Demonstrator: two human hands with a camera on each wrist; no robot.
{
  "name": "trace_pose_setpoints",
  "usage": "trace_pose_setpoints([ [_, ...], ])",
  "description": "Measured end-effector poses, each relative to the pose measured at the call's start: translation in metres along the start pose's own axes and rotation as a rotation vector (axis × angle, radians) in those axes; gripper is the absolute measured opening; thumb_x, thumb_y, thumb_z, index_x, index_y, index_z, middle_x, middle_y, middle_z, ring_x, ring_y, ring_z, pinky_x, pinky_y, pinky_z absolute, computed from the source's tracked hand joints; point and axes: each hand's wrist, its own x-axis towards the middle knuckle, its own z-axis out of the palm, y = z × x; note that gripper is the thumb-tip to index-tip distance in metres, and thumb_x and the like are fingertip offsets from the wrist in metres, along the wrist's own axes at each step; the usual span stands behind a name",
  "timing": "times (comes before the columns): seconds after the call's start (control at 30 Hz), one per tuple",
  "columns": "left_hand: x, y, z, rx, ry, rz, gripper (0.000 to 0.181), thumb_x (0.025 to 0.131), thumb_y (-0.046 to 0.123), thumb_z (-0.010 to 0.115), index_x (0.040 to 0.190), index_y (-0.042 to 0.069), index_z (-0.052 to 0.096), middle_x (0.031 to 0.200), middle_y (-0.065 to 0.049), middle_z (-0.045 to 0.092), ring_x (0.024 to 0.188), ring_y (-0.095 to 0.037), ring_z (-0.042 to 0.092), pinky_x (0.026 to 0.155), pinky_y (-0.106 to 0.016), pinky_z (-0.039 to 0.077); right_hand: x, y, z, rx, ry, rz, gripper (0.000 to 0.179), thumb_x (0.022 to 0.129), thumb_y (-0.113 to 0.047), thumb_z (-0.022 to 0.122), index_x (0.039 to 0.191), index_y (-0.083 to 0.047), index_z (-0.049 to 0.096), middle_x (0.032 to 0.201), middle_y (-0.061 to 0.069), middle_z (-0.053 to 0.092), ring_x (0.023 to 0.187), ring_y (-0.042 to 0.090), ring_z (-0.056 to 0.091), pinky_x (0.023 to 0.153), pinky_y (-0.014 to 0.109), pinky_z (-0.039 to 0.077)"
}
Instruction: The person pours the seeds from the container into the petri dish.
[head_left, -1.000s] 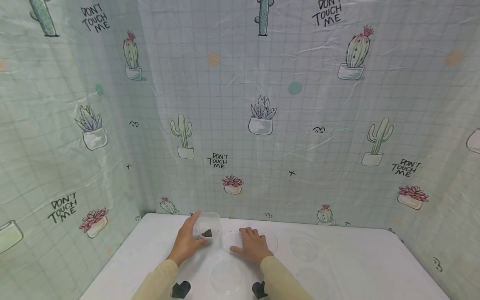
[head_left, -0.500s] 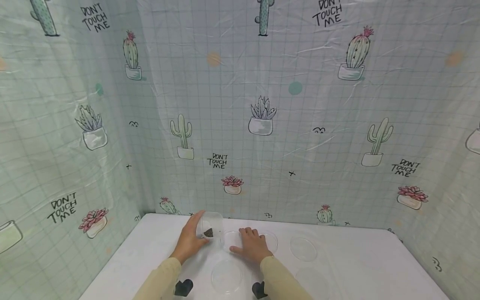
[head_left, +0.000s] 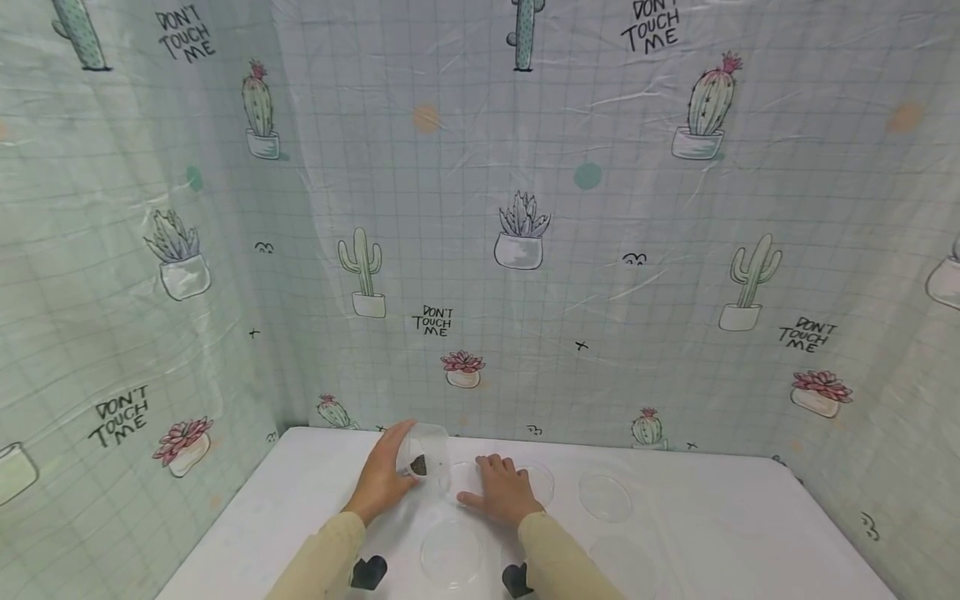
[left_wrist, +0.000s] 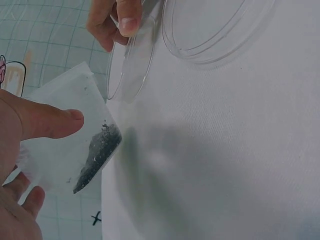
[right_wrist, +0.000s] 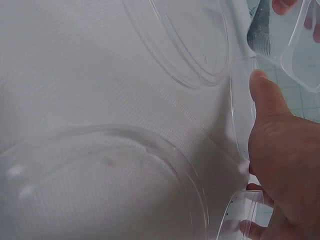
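Note:
My left hand (head_left: 384, 477) grips a clear plastic tub (head_left: 437, 443) at the table's back left, thumb on one side and fingers on the other. The tub is tilted toward the right. Dark, soil-like grains (left_wrist: 100, 152) lie heaped in its lower corner. Just right of the tub, my right hand (head_left: 507, 492) holds a shallow clear petri dish (right_wrist: 241, 107) at its rim, thumb at the near side and fingers at the far side. Its other fingertips reach another clear dish (right_wrist: 235, 220). The dish floor is partly hidden by the hand.
More clear round dishes stand on the white table (head_left: 720, 517): one dish (head_left: 452, 554) between the forearms, another dish (head_left: 604, 497) to the right, and a faint one (head_left: 622, 562) nearer. A cactus-print curtain (head_left: 465, 275) rises behind the table.
My left hand has shifted slightly right with the tub, tipping it further toward the dish. The right hand has stayed in place.

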Motion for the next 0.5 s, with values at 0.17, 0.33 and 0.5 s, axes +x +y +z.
trace_pose_setpoints([
  [0.17,0.0011,0.0003,0.0014,0.013,-0.001,0.012,0.094,0.061,-0.006,0.082,0.144,0.013,0.043,0.147,-0.012,0.044,0.136,-0.036,0.042,0.113,-0.053,0.037,-0.0001,-0.0006,0.0011,-0.007,0.004,-0.003,0.072,0.081,-0.061,0.065,0.129,-0.008,0.052,0.122,0.013,0.057,0.113,0.033,0.054,0.090,0.057,0.048],
  [0.33,0.0040,0.0002,0.0046,0.034,-0.007,0.030,0.094,0.062,-0.006,0.082,0.144,0.014,0.043,0.146,-0.011,0.045,0.136,-0.034,0.043,0.113,-0.052,0.038,0.0003,0.0002,0.0039,-0.013,0.011,-0.001,0.072,0.081,-0.061,0.065,0.130,-0.009,0.052,0.123,0.012,0.057,0.113,0.033,0.054,0.090,0.057,0.049],
  [0.5,0.0067,0.0005,0.0055,0.062,-0.003,0.050,0.093,0.062,-0.005,0.083,0.144,0.015,0.044,0.145,-0.010,0.046,0.135,-0.034,0.045,0.112,-0.051,0.039,0.0008,0.0005,0.0060,-0.027,0.021,-0.005,0.072,0.081,-0.062,0.065,0.129,-0.009,0.052,0.121,0.012,0.058,0.112,0.033,0.055,0.088,0.056,0.049],
])
